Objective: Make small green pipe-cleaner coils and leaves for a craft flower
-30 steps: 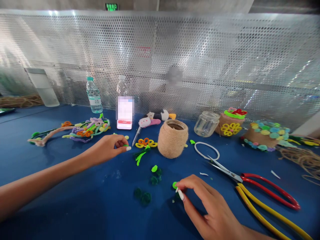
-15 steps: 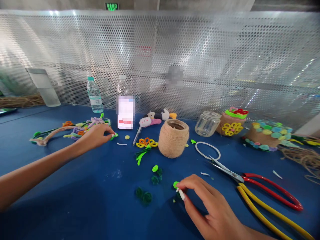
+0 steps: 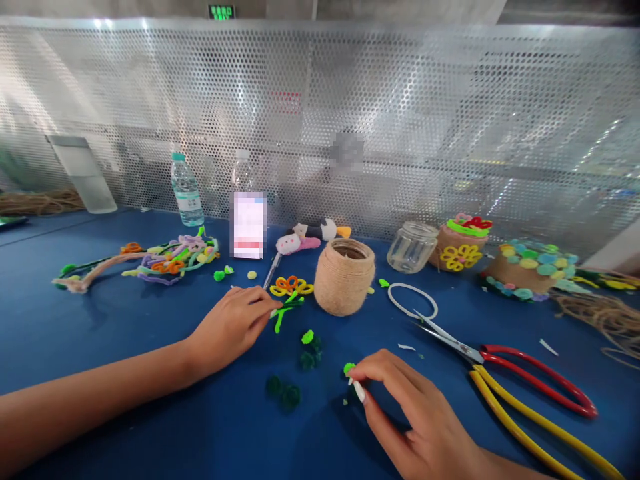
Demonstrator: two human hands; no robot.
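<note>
My left hand [image 3: 231, 328] is low over the table, thumb and fingers pinched on a dark green pipe cleaner piece [image 3: 294, 303]. Bright green pipe cleaner strips [image 3: 281, 320] lie crossed beneath it. My right hand [image 3: 417, 407] rests at the lower right, thumb and forefinger closed on a small bright green pipe cleaner coil [image 3: 349, 368]. Between the hands are another bright green coil [image 3: 308, 337] and dark green coils [image 3: 283, 392]. Behind them stands a twine-wrapped jar [image 3: 345, 283], upright with its mouth uncovered. A yellow and orange pipe cleaner flower [image 3: 292, 287] lies left of it.
Scissors [image 3: 470, 352] with red and yellow handles lie at right, beside a white ring [image 3: 413, 301]. Farther back are a glass jar [image 3: 413, 250], decorated jars [image 3: 459, 257], a phone [image 3: 249, 227] and a water bottle [image 3: 188, 200]. Mixed pipe cleaners [image 3: 175, 257] lie at left.
My left hand has come right and nearer, away from the small green pieces by the phone, and has taken hold of the dark green piece. My right hand keeps its pinch.
</note>
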